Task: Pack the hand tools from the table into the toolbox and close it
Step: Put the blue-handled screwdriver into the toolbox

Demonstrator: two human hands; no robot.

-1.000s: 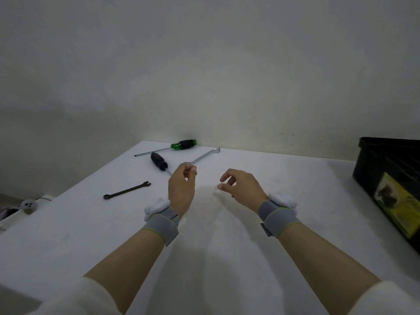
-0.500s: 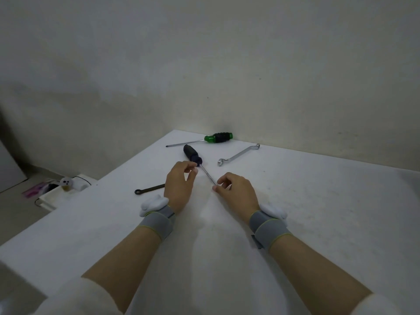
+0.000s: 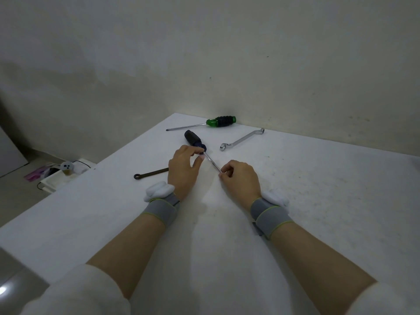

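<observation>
- Hands: left hand pinches blue screwdriver at its collar; right hand pinches the shaft tip.
- Screwdriver on bench, handle toward 11 o'clock.
- Step: pickup. Next: lift level; toolbox unseen.

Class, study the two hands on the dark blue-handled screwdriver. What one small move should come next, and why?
Probably lift the blue-handled screwdriver straight up off the table, kept level. The left hand pinches it where handle meets shaft, and the right hand pinches the shaft near its tip, so both ends look secured. The toolbox is out of view, so carrying comes after.
</observation>
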